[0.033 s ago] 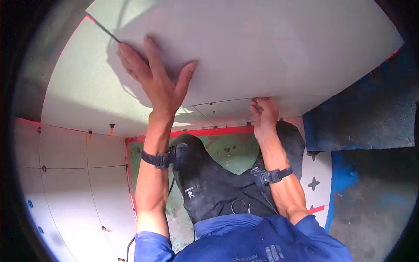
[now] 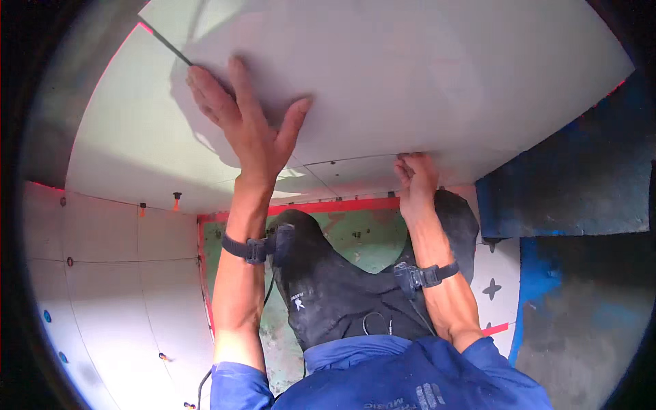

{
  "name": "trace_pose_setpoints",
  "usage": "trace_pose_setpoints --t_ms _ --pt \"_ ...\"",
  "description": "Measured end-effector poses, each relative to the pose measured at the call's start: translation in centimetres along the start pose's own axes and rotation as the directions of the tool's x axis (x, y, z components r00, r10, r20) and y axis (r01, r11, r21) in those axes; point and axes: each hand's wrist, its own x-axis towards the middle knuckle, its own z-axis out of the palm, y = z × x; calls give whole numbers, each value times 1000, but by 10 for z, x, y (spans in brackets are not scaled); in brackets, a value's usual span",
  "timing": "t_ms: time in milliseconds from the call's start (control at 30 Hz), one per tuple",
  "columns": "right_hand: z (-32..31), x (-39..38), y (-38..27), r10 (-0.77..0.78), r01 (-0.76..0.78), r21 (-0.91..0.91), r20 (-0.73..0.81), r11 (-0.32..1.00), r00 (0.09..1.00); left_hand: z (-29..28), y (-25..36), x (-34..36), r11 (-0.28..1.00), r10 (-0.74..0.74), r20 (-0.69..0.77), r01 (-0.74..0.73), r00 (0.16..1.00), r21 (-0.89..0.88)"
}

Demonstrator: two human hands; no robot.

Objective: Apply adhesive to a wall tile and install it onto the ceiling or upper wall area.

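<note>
A large pale wall tile point(image 2: 383, 75) fills the upper view, with a dark joint line running in from its upper left corner. My left hand point(image 2: 249, 130) lies flat against it, fingers and thumb spread, one fingertip beside that joint. At the tile's lower joint, my right hand point(image 2: 418, 181) has its fingers curled in close to the seam. Whatever may be between those fingertips is too hidden to make out. Black straps with small devices sit on both my wrists.
Smaller white tiles point(image 2: 102, 294) cover the left wall, with a black-and-orange tile clip point(image 2: 177, 201) near the corner. Red tape point(image 2: 314, 207) edges the green floor point(image 2: 365, 239) below. A dark blue-black board point(image 2: 567, 178) stands at right, above white tiles with a grey cross-shaped spacer point(image 2: 490, 288).
</note>
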Motion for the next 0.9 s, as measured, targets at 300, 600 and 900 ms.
trace_pose_setpoints --t_ms 300,600,900 --pt "-7 -5 -8 -113 113 1 29 994 993 2 1 -4 998 19 -30 -20 999 -57" --pt "-25 -6 -3 -85 94 -124 77 988 993 0 -7 -15 979 92 -105 -109 990 -172" --pt "-24 -5 -7 -136 159 -196 125 968 983 4 -22 -18 981 191 -144 -195 971 -14"
